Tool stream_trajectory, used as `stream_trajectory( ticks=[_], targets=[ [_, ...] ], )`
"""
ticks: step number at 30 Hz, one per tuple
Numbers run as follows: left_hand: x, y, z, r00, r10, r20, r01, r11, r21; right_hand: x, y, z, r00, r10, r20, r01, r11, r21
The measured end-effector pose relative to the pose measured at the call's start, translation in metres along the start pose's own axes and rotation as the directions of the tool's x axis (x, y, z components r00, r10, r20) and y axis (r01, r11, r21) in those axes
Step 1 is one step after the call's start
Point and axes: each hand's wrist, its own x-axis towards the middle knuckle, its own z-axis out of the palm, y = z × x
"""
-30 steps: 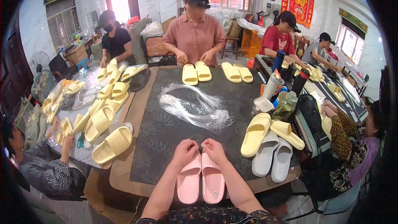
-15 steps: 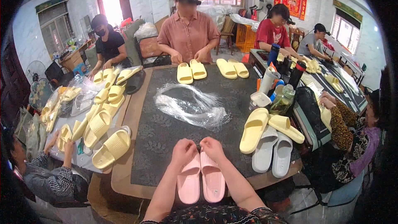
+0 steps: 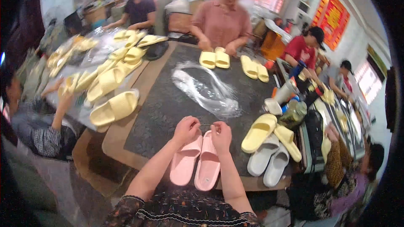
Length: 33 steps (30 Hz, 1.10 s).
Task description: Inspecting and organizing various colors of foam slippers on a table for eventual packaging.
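Observation:
A pair of pink slippers, the left one (image 3: 184, 162) and the right one (image 3: 208, 169), lies side by side at the near table edge, toes pointing away from me. My left hand (image 3: 187, 128) is pinched closed just above the toe of the left slipper. Level with it, my right hand (image 3: 221, 134) is pinched over the right slipper's toe. A thin strand (image 3: 205, 125) stretches between my fingertips, one end in each hand. Farther up the table lies a looped bundle of clear plastic strands (image 3: 191, 94).
Yellow slippers (image 3: 259, 133) and grey slippers (image 3: 264, 159) rest to my right, near bottles and cups (image 3: 293, 114). Several yellow slippers (image 3: 114, 108) cover the left table. Across from me, a person (image 3: 223, 21) handles a yellow pair (image 3: 214, 59). Other people work around the room.
My view has tilted and shifted. My hands have lifted slightly off the slipper toes and moved a little apart, and a thin strand now shows between them.

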Motion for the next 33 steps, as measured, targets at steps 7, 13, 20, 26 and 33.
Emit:
stream_trajectory(
  ticks=[7,13,20,26,33],
  targets=[
    [-0.007,-0.008,-0.008,1.000,-0.023,0.000,0.023,0.999,0.026,-0.055,-0.056,-0.010,0.916,-0.402,0.021,0.401,0.906,-0.133],
    [-0.009,-0.004,-0.021,0.995,-0.096,0.016,0.097,0.989,-0.107,-0.094,-0.047,-0.021,0.938,-0.262,0.227,0.285,0.956,-0.075],
    [-0.038,-0.011,-0.121,0.935,0.116,-0.336,0.004,0.942,0.337,-0.105,-0.030,-0.023,0.914,-0.003,0.406,0.029,0.998,-0.057],
    [-0.051,-0.111,-0.276,0.694,0.032,-0.720,0.565,0.596,0.571,-0.104,-0.028,-0.015,0.936,0.020,0.353,0.039,0.986,-0.160],
    [0.006,-0.143,-0.327,0.829,-0.310,-0.465,0.559,0.447,0.699,-0.094,-0.044,-0.016,0.899,0.176,0.400,-0.039,0.944,-0.329]
  ],
)
